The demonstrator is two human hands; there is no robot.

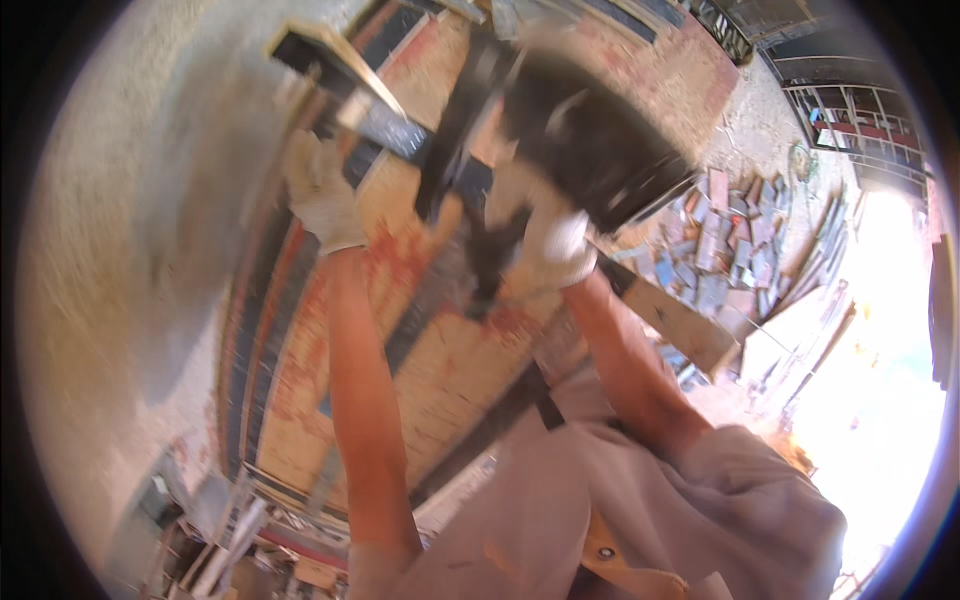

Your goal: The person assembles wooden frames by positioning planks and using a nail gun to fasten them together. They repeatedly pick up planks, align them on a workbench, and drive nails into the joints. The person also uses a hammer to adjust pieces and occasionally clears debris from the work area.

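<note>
My right hand [553, 240], in a pale work glove, is closed on a bulky black tool [600, 150] held above the boards. Motion blur hides the tool's exact kind. My left hand [325, 195], also gloved, lies by the upper left edge of a stack of wooden panels [420, 360] with dark strips and red stains. Its fingers are smeared, so their grip does not show. Just beyond that hand, a short dark-faced wooden piece [335, 70] sticks up at a slant.
At the right, a heap of small offcuts [725, 235] covers the ground, with a loose plank [680, 320] nearer me. Scrap strips [225, 550] lie at the lower left. A metal rack [860, 120] stands at the far right. A rough pale surface [150, 200] runs along the left.
</note>
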